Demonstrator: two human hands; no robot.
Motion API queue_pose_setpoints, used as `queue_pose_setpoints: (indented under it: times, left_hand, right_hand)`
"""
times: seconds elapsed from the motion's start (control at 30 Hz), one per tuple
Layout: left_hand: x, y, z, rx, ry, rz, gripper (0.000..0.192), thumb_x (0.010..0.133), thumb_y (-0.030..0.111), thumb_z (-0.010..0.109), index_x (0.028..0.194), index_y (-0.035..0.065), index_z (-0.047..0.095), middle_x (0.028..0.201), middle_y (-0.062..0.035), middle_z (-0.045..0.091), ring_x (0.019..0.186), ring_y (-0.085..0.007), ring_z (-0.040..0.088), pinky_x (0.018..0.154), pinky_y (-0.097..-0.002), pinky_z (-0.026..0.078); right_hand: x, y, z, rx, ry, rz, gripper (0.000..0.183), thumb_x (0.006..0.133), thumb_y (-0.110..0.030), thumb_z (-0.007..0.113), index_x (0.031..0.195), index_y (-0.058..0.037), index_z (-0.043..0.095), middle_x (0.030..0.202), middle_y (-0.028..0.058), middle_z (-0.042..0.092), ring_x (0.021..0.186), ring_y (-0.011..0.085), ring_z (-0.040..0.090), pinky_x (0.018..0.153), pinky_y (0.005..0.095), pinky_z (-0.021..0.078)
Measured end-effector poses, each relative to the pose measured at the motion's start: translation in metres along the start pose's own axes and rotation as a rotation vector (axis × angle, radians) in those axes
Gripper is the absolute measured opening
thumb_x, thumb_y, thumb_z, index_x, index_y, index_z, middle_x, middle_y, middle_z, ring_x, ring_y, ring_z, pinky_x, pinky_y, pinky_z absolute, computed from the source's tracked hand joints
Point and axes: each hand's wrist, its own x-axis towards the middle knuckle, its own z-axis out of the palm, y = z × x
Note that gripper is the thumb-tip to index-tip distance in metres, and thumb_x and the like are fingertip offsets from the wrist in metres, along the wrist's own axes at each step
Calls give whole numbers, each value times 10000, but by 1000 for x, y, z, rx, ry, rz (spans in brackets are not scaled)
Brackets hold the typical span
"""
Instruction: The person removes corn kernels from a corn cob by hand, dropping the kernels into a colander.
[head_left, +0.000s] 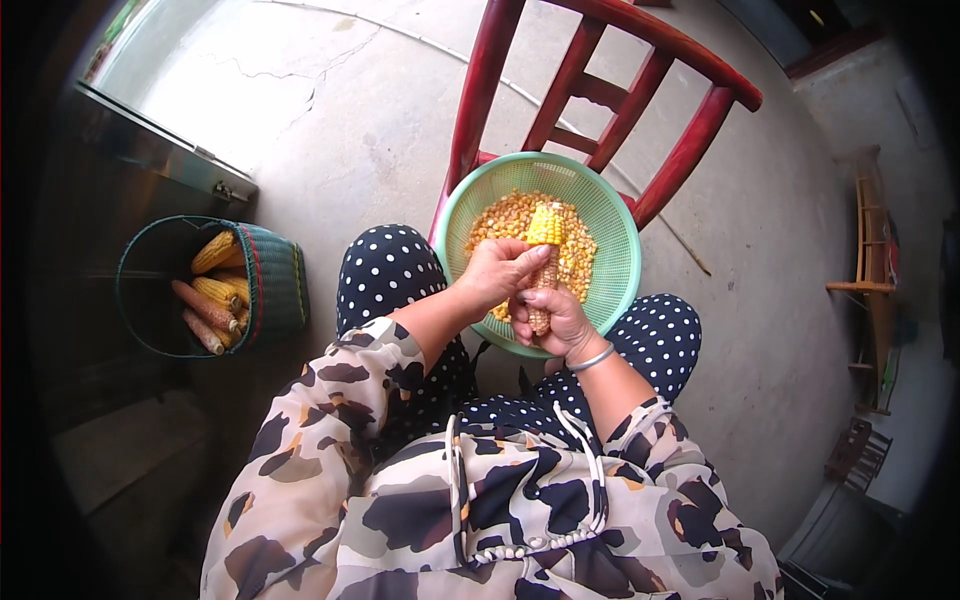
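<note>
A partly shelled corn cob (546, 225) is held over a green plastic colander (616, 225). Yellow kernels cover its far end, while the near part is bare and reddish. My right hand (561, 313), with a bangle at the wrist, wraps around the bare lower end. Higher up, my left hand (495, 271) grips the cob with its thumb just below the remaining kernels. Loose corn kernels (504, 217) lie in the colander's bottom, partly hidden by my hands. The colander rests on the seat of a red wooden chair (480, 90), between my knees.
On the left, a green woven basket (276, 277) holds several corn cobs (217, 291), some with kernels and some looking bare. Beyond it is a metal door edge (165, 142). A thin pole (660, 217) lies on the concrete floor behind the chair. Wooden furniture (862, 285) stands far right.
</note>
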Motion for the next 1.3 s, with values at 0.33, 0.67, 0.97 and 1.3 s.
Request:
queue_pose_setpoints:
  times: [0.33, 0.67, 0.97, 1.3]
  left_hand:
    - [0, -1, -2, -144, -84, 61, 156, 836, 185, 522, 774, 53, 577, 639, 23, 509, 572, -58, 448, 574, -201, 382]
    - [0, -1, -3, -104, -30, 18, 247, 763, 277, 573, 811, 35, 573, 732, -27, 561, 645, -95, 508, 611, -240, 400]
    - [-3, 4, 3, 77, 117, -46, 348, 770, 365, 621, 804, 20, 592, 704, -30, 578, 591, -74, 505, 513, -231, 415]
    - [1, -4, -2, 78, 13, -10, 259, 791, 275, 613, 838, 22, 585, 728, -4, 579, 618, -54, 508, 519, -204, 424]
  right_hand:
    - [-2, -2, -4, 138, -113, 2, 199, 740, -185, 547, 895, -86, 470, 620, 77, 478, 475, 194, 485, 428, 298, 416]
    - [3, 0, 7, -111, 134, -133, 111, 764, -131, 552, 820, -57, 491, 626, 69, 510, 469, 174, 510, 385, 275, 415]
    - [8, 8, 4, -319, 189, -158, 94, 760, -95, 532, 824, -36, 495, 610, 57, 510, 452, 158, 515, 377, 258, 416]
    - [6, 5, 4, -216, 140, -137, 83, 742, -86, 522, 790, -20, 509, 626, 69, 520, 458, 185, 525, 382, 287, 417]
